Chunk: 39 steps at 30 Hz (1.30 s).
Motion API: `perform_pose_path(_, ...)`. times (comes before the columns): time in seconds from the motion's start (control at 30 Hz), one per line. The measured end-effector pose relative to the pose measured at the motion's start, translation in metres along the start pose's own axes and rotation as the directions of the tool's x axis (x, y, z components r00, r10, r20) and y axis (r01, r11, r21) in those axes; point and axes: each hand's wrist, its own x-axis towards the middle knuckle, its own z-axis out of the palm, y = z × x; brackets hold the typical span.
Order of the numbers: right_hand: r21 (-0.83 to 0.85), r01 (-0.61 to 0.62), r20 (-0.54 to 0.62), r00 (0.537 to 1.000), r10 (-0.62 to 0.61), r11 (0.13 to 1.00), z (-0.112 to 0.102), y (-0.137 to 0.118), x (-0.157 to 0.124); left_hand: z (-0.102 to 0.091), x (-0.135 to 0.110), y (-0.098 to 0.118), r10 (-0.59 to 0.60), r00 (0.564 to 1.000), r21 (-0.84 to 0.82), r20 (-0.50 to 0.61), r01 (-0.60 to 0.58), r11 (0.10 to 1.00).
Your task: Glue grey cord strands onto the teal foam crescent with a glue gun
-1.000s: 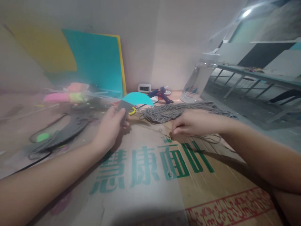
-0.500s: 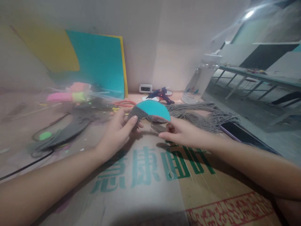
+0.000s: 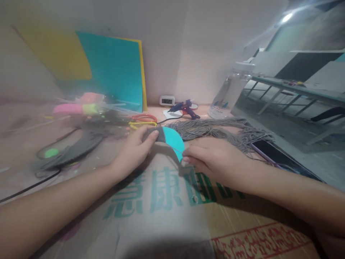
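Note:
My left hand (image 3: pixel 134 151) pinches the grey, yarn-wrapped end of a teal crescent-shaped card piece (image 3: pixel 172 141), holding it just above the cardboard sheet (image 3: pixel 161 208). My right hand (image 3: pixel 212 160) is closed at the crescent's lower right tip, fingers pressed together on a thin grey strand that crosses the teal face. A loose bundle of grey yarn (image 3: pixel 215 129) lies just behind both hands.
Behind the hands lie red and yellow scissors (image 3: pixel 142 120), a blue glue gun (image 3: pixel 185 109), a small clock (image 3: pixel 167 100), a clear bottle (image 3: pixel 229 95) and teal and yellow foam sheets (image 3: pixel 113 68). A phone (image 3: pixel 277 156) rests at the right. Blurred craft scraps (image 3: pixel 70 144) lie left.
My right hand left the yarn on the cardboard, came to the crescent and drew a strand down to its lower tip. The left hand tilted and lowered the crescent.

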Motion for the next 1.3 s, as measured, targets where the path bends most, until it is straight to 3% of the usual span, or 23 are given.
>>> perform_pose_path(0.1, -0.138, 0.058, -0.148, 0.986, -0.078, 0.989, -0.007, 0.004, -0.001, 0.0, 0.001, 0.002, -0.012, 0.998, 0.132, 0.057, 0.005, 0.991)
perform_pose_path(0.2, -0.03, 0.028, -0.238, 0.971, -0.034, 0.999, -0.004, 0.009, 0.002, 0.0, 0.0, 0.004, 0.003, 0.992, 0.178, 0.124, -0.025, 0.984)
perform_pose_path(0.33, 0.283, -0.085, -0.347, 0.919, 0.185, 0.955, 0.024, 0.019, 0.007, 0.001, -0.002, 0.005, 0.09, 0.965, 0.174, 0.245, -0.135, 0.976)
perform_pose_path(0.43, 0.481, -0.2, -0.326, 0.863, 0.386, 0.854, 0.046, 0.027, 0.01, 0.002, -0.003, 0.004, 0.098, 0.947, 0.189, 0.306, -0.161, 0.969)
perform_pose_path(0.53, 0.584, -0.253, -0.291, 0.822, 0.489, 0.771, 0.056, 0.031, 0.011, 0.002, -0.004, 0.004, 0.085, 0.931, 0.191, 0.355, -0.162, 0.968)
perform_pose_path(0.77, 0.539, -0.277, -0.261, 0.843, 0.47, 0.796, 0.054, 0.028, 0.01, 0.002, -0.004, 0.005, 0.084, 0.895, 0.193, 0.439, -0.185, 0.964)
perform_pose_path(1.0, 0.518, -0.332, -0.183, 0.857, 0.481, 0.788, 0.055, 0.031, 0.011, 0.003, -0.005, 0.003, 0.055, 0.903, 0.179, 0.425, -0.144, 0.973)
perform_pose_path(1.3, 0.522, -0.324, -0.172, 0.866, 0.47, 0.789, 0.054, 0.03, 0.012, 0.002, -0.005, 0.006, 0.067, 0.903, 0.175, 0.424, -0.154, 0.972)
